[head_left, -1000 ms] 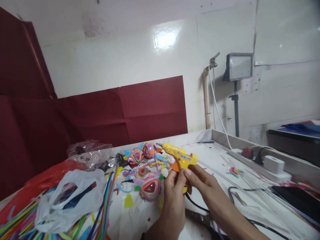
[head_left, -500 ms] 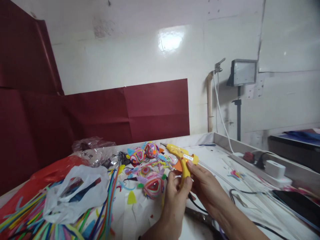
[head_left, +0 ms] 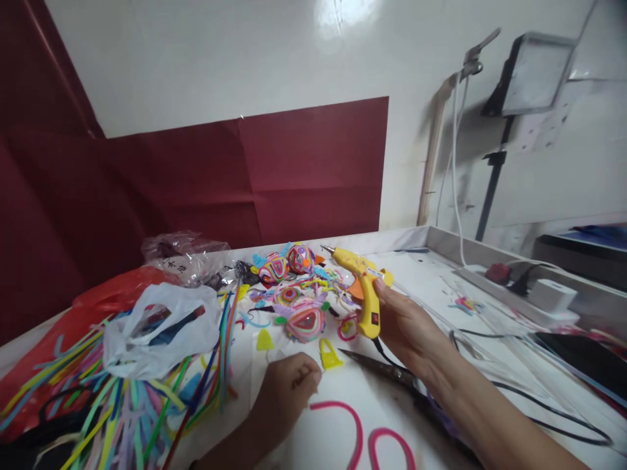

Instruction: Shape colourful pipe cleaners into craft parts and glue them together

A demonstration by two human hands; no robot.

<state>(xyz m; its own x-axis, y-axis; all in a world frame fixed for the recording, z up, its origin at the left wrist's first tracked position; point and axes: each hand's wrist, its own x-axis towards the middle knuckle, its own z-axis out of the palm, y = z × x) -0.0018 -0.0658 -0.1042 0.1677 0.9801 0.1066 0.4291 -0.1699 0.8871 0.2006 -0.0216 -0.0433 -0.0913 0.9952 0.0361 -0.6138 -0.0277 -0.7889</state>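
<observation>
My right hand (head_left: 409, 323) is wrapped round the handle of a yellow hot glue gun (head_left: 371, 303), its metal nozzle pointing up and left. Below it, my left hand (head_left: 294, 382) is low over the white table, fingers curled and pressed together; whatever they may hold is hidden. Close to those fingertips lies the end of a bent pink pipe cleaner (head_left: 360, 431), with a second pink loop (head_left: 392, 434) beside it. A yellow pipe-cleaner shape (head_left: 330, 354) and dark scissors (head_left: 392, 372) lie between my hands. Colourful fish-like ornaments (head_left: 304, 321) sit behind them.
Bundled pipe cleaners (head_left: 132, 411), a white plastic bag (head_left: 161, 352) and a red bag (head_left: 112, 287) cover the left side. At right are a power strip (head_left: 543, 310), a black phone (head_left: 582, 359) and loose cables. A lamp (head_left: 539, 75) stands by the wall.
My left hand has let go of the glue gun and moved down and left to the table. The right hand keeps hold of the gun. The view has tilted downward.
</observation>
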